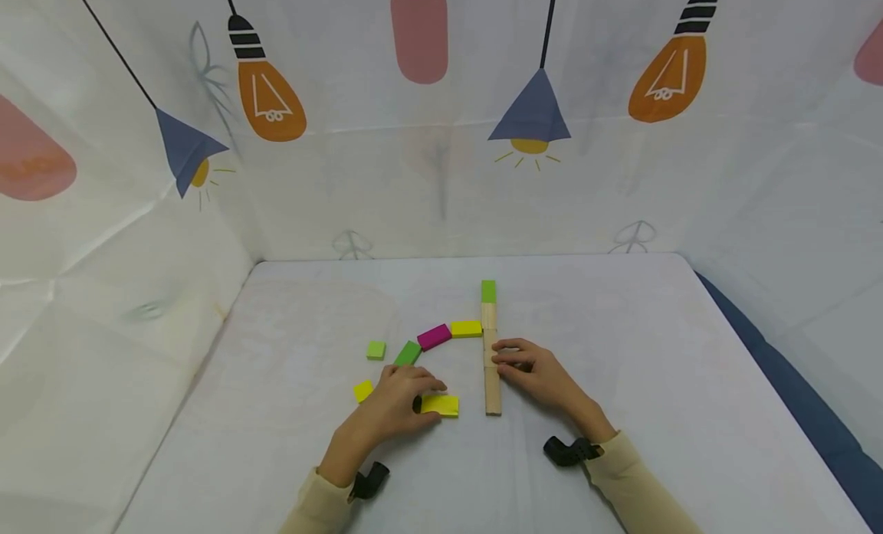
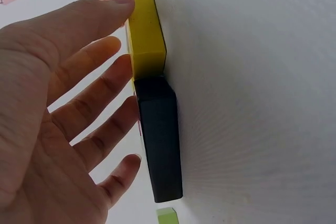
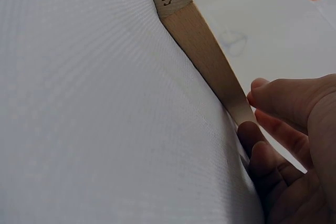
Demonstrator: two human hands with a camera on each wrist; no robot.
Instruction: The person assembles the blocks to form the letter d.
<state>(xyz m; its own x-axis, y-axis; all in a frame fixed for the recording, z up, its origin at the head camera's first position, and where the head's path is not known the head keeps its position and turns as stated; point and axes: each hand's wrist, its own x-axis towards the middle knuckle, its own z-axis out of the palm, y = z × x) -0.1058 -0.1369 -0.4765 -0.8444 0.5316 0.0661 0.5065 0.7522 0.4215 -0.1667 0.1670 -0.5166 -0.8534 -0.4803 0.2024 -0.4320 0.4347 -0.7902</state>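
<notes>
Thumb and fingers of my left hand (image 1: 396,404) pinch a yellow block (image 1: 441,405) from opposite sides. End to end with it lies a black block (image 2: 161,145), mostly covered by that hand in the head view. My right hand (image 1: 541,377) touches the right side of a straight column of plain wooden blocks (image 1: 492,388) with its fingertips. A green block (image 1: 488,291) tops the column. Curving left from the column are a yellow block (image 1: 466,329), a magenta block (image 1: 434,337) and a green block (image 1: 408,354), which the left hand partly hides.
A small light green block (image 1: 375,350) lies apart, left of the curve. Another yellow block (image 1: 362,391) shows partly beside the left hand. All rest on a white-covered table (image 1: 593,304), with a lamp-patterned curtain (image 1: 441,189) behind it.
</notes>
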